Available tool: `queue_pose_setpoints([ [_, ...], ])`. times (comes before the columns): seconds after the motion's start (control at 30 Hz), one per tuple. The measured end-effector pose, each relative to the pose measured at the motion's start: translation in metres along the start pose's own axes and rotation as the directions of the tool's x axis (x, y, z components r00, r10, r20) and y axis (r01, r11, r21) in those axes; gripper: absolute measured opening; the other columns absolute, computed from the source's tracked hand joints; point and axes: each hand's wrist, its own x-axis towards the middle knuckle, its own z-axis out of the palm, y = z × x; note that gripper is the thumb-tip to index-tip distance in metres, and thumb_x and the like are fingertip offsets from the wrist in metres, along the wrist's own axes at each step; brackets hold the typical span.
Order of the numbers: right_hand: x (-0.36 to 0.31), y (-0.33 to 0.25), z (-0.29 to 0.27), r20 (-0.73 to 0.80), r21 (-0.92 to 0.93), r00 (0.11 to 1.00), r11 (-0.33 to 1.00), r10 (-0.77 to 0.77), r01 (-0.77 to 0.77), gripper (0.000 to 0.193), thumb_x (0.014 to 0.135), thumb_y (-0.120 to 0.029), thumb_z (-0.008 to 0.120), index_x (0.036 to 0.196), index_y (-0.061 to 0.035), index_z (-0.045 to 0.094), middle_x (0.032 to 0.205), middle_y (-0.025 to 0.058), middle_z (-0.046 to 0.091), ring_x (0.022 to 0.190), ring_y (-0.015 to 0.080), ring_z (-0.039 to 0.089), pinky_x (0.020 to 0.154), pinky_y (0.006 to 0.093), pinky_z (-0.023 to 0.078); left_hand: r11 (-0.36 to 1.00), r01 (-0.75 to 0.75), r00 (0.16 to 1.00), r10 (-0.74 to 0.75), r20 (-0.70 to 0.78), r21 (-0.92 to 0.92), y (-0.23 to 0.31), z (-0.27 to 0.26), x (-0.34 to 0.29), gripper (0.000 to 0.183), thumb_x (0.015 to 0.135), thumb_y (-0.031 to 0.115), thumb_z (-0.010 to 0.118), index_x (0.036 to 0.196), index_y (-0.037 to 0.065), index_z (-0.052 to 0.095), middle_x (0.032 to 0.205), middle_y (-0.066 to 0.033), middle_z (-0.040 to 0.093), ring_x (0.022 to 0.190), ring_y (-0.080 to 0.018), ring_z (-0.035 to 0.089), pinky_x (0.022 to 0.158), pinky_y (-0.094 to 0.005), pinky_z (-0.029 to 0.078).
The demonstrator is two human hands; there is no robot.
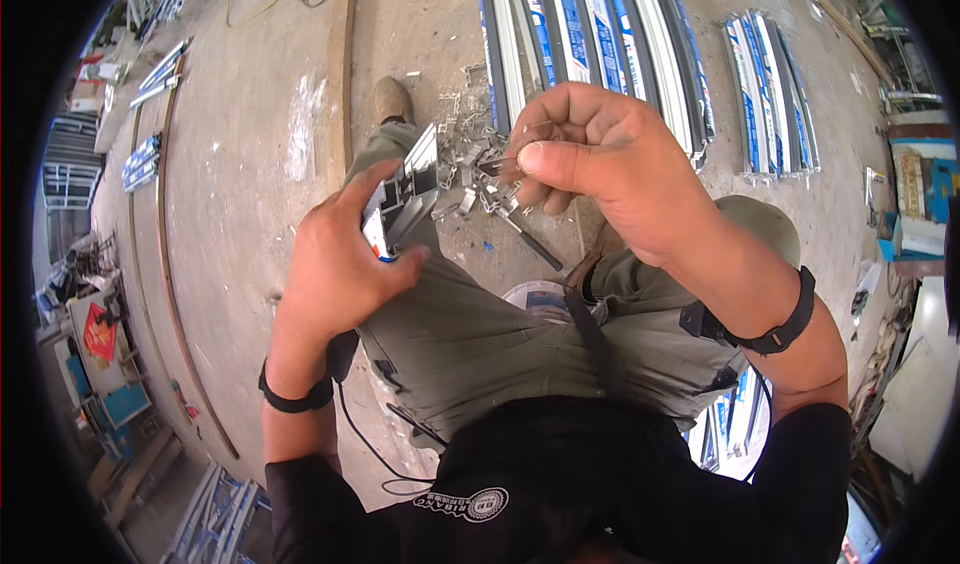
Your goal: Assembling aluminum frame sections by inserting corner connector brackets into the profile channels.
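My left hand (338, 252) is wrapped round the end of a silver aluminium profile (424, 164), cut at a slant, with its hollow chambers facing up over my left thigh. My right hand (625, 159) is closed in a pinch, thumb against fingers, to the right of the profile and apart from it. Between the fingertips sits a small thin metal piece (491, 167); its exact kind is too small to tell. Below on the floor lies a heap of small metal corner pieces (458, 172). A tool with a black handle (540, 248) lies at the near side of the heap.
Long profiles in blue-and-white film (570, 24) lie in a bundle ahead, and a smaller bundle (765, 94) lies to its right. A wooden beam (343, 64) runs along the floor at left. Between my legs shows a white round container (540, 298). Cluttered shelves line both sides.
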Motion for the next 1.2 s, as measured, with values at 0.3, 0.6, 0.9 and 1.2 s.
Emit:
queue_pose_setpoints([
  [0.3, 0.004, 0.022, 0.014, -0.091, 0.133, 0.995, 0.99, -0.031, 0.043, 0.024, 0.085, -0.008, 0.066, 0.106, 0.004, 0.065, 0.083, 0.0035, 0.065, 0.07, 0.0073, 0.057, 0.063, 0.0217, 0.046, 0.995, 0.021, 0.991, -0.008, 0.132, -0.096, 0.005, 0.011, -0.011, 0.08, 0.059, 0.015, 0.081, 0.132, 0.004, 0.049, 0.116, -0.0187, 0.057, 0.111, -0.0382, 0.054, 0.097, -0.0407, 0.043],
  [0.6, 0.005, 0.047, 0.007, -0.121, 0.127, 0.98, 0.977, -0.157, 0.172, 0.021, 0.085, -0.007, 0.065, 0.103, 0.0039, 0.065, 0.087, 0.0031, 0.064, 0.077, 0.0064, 0.058, 0.068, 0.0211, 0.047, 0.999, -0.04, 0.993, 0.039, 0.111, 0.007, 0.013, 0.026, -0.012, 0.083, 0.058, 0.015, 0.082, 0.133, 0.003, 0.047, 0.112, -0.0176, 0.055, 0.109, -0.0373, 0.052, 0.096, -0.0426, 0.043],
  [0.9, 0.006, 0.055, 0.0, -0.034, 0.073, 0.999, 0.997, -0.012, 0.014, 0.031, 0.088, -0.017, 0.066, 0.106, 0.0069, 0.06, 0.075, 0.0044, 0.065, 0.068, 0.0078, 0.057, 0.061, 0.0226, 0.045, 0.988, -0.062, 0.997, 0.055, 0.05, 0.142, 0.019, 0.04, -0.014, 0.084, 0.058, 0.014, 0.083, 0.132, 0.003, 0.046, 0.113, -0.0169, 0.054, 0.106, -0.0363, 0.052, 0.093, -0.0425, 0.044],
  [1.2, 0.007, 0.063, -0.004, -0.058, -0.267, 0.989, 0.957, -0.137, 0.117, 0.021, 0.09, -0.022, 0.064, 0.094, -0.0017, 0.068, 0.066, 0.0049, 0.062, 0.059, 0.0126, 0.056, 0.057, 0.0298, 0.044, 0.982, -0.064, 0.998, 0.063, 0.014, 0.179, 0.019, 0.048, -0.014, 0.089, 0.053, 0.011, 0.083, 0.135, 0.005, 0.047, 0.119, -0.018, 0.055, 0.112, -0.0383, 0.052, 0.096, -0.0444, 0.044],
])
